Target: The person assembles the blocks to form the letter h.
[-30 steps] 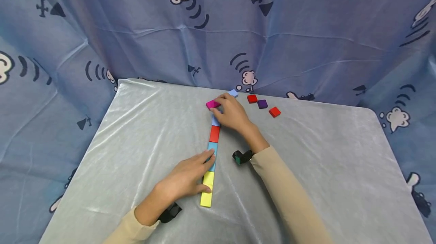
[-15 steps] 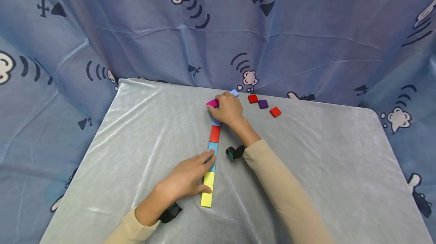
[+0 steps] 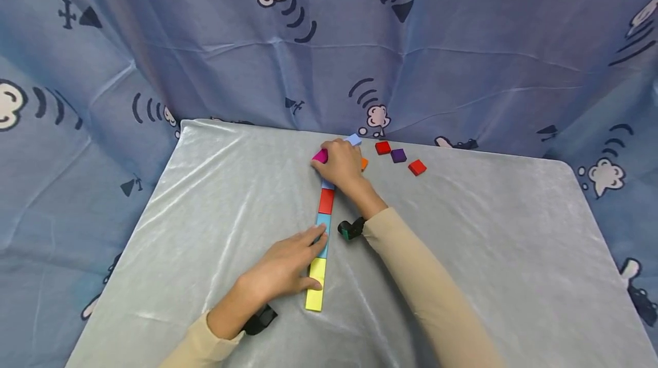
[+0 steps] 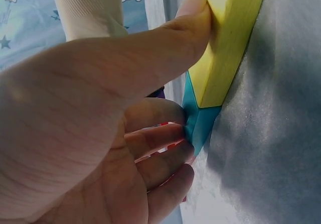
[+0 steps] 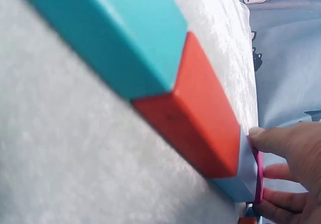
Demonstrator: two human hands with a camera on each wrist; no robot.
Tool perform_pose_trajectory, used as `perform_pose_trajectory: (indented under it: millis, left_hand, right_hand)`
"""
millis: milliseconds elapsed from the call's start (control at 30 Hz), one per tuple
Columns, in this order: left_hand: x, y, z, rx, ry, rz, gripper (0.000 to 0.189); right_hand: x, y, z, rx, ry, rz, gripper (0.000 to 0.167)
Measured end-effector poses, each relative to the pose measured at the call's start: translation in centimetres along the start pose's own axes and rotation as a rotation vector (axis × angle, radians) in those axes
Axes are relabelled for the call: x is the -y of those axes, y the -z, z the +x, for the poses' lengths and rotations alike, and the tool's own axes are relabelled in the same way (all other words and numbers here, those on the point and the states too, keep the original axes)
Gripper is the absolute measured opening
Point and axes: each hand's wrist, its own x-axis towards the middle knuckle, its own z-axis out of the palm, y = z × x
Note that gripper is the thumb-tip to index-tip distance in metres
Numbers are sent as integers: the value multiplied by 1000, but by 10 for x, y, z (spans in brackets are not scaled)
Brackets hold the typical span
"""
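Note:
A straight row of flat blocks runs away from me in the head view: a long yellow block (image 3: 317, 271), a turquoise block (image 3: 323, 219), a red block (image 3: 326, 201) and a light blue block (image 3: 327, 184). My left hand (image 3: 280, 268) rests along its near part, thumb on the yellow block (image 4: 230, 38) and fingertips against the side of the turquoise block (image 4: 200, 123). At the far end my right hand (image 3: 340, 165) pinches a magenta block (image 3: 320, 156) between thumb and fingers. In the right wrist view this magenta block (image 5: 259, 179) stands right at the light blue block's (image 5: 243, 176) end.
Beyond the right hand lie another light blue block (image 3: 353, 139) and a partly hidden orange block (image 3: 364, 163). To the right are two red blocks (image 3: 382, 147) and a purple block (image 3: 398, 155). A patterned blue curtain (image 3: 329, 59) hangs behind the grey cloth-covered table (image 3: 231, 185).
My right hand has shifted slightly left and closed in around the magenta block, covering more of it. The orange block has come into view beside it. My left hand stays in place.

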Motion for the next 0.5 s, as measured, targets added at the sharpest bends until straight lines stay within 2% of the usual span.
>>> perform_pose_trajectory:
  millis: [200, 333, 500]
  left_hand:
    - [-1, -2, 1, 7, 7, -24, 92]
    - [-2, -3, 2, 2, 3, -30, 92]
    - [-1, -3, 4, 2, 9, -39, 92]
  right_hand:
    - [-6, 3, -4, -38, 13, 32, 46]
    - [-11, 12, -17, -63, 13, 80, 48]
    - [-14, 24, -35, -56, 43, 117, 53]
